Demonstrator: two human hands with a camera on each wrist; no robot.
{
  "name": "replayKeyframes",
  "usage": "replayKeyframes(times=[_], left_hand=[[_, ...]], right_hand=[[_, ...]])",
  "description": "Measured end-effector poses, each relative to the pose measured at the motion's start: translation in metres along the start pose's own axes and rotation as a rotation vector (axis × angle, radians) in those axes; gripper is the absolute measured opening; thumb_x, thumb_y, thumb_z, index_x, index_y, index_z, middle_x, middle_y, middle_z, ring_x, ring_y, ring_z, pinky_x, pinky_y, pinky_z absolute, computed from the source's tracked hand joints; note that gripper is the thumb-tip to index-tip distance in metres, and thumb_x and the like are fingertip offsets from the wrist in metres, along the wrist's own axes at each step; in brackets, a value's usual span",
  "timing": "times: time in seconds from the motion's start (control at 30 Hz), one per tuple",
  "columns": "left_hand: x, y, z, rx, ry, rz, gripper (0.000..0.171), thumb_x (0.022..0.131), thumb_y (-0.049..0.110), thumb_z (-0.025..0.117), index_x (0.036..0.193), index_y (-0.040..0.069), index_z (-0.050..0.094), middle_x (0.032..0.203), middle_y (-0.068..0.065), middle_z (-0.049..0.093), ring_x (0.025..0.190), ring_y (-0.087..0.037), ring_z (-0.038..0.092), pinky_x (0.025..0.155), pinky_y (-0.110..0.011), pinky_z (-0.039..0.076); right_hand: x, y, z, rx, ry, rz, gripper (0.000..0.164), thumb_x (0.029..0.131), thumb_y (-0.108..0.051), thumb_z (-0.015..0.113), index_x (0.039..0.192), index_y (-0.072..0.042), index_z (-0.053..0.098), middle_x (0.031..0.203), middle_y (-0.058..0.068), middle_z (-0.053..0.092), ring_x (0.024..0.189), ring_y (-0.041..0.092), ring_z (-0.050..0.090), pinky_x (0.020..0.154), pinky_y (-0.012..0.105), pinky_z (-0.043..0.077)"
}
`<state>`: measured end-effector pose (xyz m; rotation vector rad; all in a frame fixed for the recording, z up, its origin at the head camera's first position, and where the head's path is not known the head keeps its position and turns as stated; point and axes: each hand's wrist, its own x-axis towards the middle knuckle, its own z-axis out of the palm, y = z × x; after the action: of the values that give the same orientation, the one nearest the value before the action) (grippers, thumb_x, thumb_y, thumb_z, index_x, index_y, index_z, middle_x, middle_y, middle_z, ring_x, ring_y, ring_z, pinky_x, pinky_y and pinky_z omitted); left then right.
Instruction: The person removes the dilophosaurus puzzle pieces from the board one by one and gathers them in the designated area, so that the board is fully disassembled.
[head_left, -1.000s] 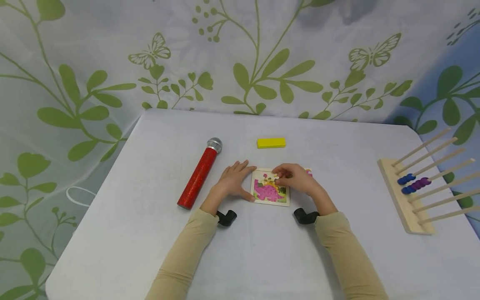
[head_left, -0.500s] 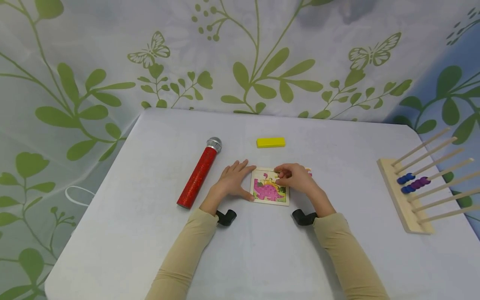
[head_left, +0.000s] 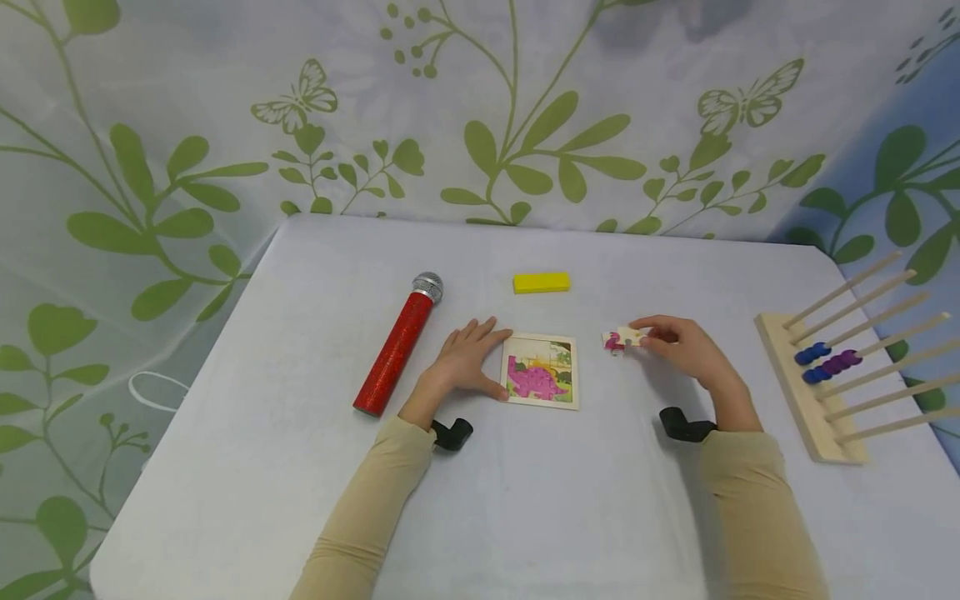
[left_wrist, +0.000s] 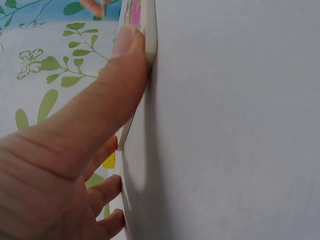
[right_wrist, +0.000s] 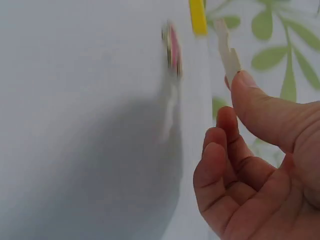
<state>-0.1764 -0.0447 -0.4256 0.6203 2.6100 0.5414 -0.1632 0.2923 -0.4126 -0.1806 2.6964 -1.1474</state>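
A small wooden jigsaw puzzle (head_left: 538, 382) with a pink dinosaur picture lies on the table in a pale frame. At the frame's left side, my left hand (head_left: 468, 360) has its fingers spread; its thumb and forefinger touch the frame's edge. In the left wrist view, the thumb (left_wrist: 112, 82) rests on one corner of the puzzle frame (left_wrist: 150, 40). To the right of the frame, my right hand (head_left: 686, 350) pinches a jigsaw piece (head_left: 633, 336) between thumb and fingers. The right wrist view shows this pale piece (right_wrist: 229, 52) edge-on above other blurred pieces (right_wrist: 173, 50) on the table.
A red toy microphone (head_left: 397, 352) with a silver head lies left of my left hand. Behind the puzzle is a yellow block (head_left: 542, 283). A wooden peg rack (head_left: 810, 400) with blue and purple beads stands at the right edge of the table.
My right hand has moved right from the puzzle, carrying a piece. The puzzle's upper part, which showed pink shapes, now looks paler at the left. My left hand has stayed at the frame.
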Motion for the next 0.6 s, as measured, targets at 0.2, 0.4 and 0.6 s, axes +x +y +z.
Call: replayKeyframes(times=[0.2,0.4,0.6], left_hand=[[0.0,-0.002,0.0,0.007,-0.004,-0.019,0.095,0.063,0.044,0.078,0.143,0.025,0.029,0.151,-0.004,0.011,0.136,-0.027,0.005,0.108,-0.046,0.006],[0.001,-0.002,0.001,-0.003,-0.001,-0.012,0.096,0.063,0.044,0.078,0.143,0.025,0.029,0.151,-0.003,0.011,0.136,-0.027,0.004,0.108,-0.046,0.005],[0.002,0.0,0.001,0.007,-0.007,-0.009,0.096,0.064,0.045,0.078,0.143,0.025,0.028,0.151,-0.003,0.01,0.136,-0.027,0.004,0.108,-0.045,0.005]], right_hand=[[-0.007,0.024,-0.015,-0.05,-0.012,0.096,0.034,0.093,-0.02,0.052,0.122,-0.003,0.054,0.092,0.014,0.049,0.082,0.025,0.04,0.066,0.031,0.035],[-0.006,0.028,-0.013,-0.077,0.005,0.092,0.034,0.092,-0.013,0.052,0.125,-0.002,0.051,0.097,0.019,0.05,0.085,0.029,0.043,0.07,0.035,0.036],[-0.007,0.015,-0.005,-0.081,0.042,0.077,0.038,0.091,-0.02,0.054,0.124,-0.002,0.05,0.102,0.022,0.05,0.089,0.034,0.048,0.07,0.037,0.042]])
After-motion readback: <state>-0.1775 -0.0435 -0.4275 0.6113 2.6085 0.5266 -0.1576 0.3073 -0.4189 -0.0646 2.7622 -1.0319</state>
